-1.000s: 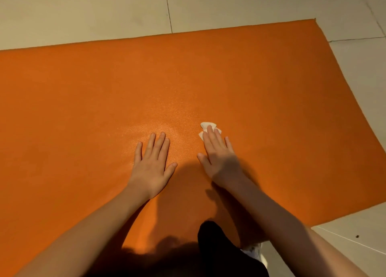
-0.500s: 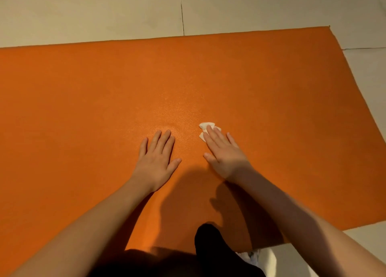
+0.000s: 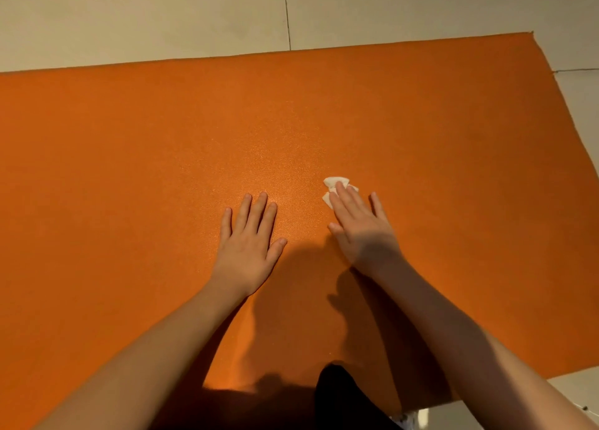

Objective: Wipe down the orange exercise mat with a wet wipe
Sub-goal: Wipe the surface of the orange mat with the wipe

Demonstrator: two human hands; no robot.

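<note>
The big orange mat lies flat on the pale tile floor, and its top looks grainy and a bit shiny. A small, crumpled white wet wipe sits near the middle of the mat, pressed under the straight fingers of the right hand. The left hand lies flat and open at 9 o'clock from it, with lots of bare mat toward 9, 12 and 3 o'clock.

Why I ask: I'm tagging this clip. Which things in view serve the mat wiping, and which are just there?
In the job: orange mat; wet wipe; right hand, fingers pressing the wipe down; left hand, flat on the mat.
Just there: tiled floor; the person's dark clothing at the bottom edge.
</note>
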